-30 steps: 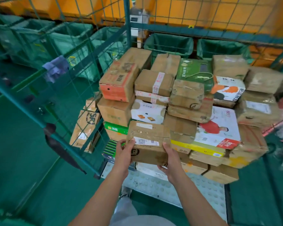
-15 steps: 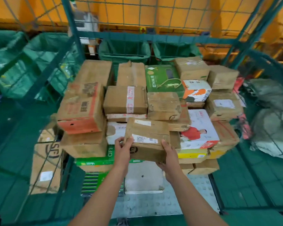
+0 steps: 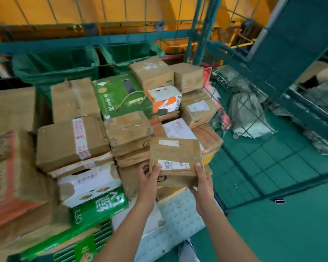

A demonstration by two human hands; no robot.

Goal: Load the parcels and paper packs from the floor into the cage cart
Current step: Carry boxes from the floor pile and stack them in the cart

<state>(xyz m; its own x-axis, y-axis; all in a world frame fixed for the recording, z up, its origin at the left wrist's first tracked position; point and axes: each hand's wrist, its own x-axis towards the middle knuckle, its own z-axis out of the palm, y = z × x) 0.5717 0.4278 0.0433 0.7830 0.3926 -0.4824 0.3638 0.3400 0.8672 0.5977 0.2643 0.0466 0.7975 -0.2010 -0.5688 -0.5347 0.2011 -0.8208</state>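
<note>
Both hands are carrying one taped brown parcel to the front of the stack in the cage cart. A moment ago the same parcel was sitting lower and more to the middle of the front row; now it is riding up and over toward three o'clock, above the white box at the stack's right-hand corner. By my reading, that means a spot is being sought for it on top of the pile, and it is not set down yet.

The left hand is curling its fingers round the parcel's near left corner, and the right hand is clasping the near right corner, thumb on the labelled top. The parcel is tilting slightly, its near edge lower.

At twelve o'clock from the parcel, a green carton with a cord handle is lying among brown boxes. At nine o'clock, a box with red-printed tape is sitting on a white one, with a green paper pack below at seven o'clock. The cart's mesh side is standing close at three o'clock, so the corner leaves little room. Grey sacks are lying outside it.
</note>
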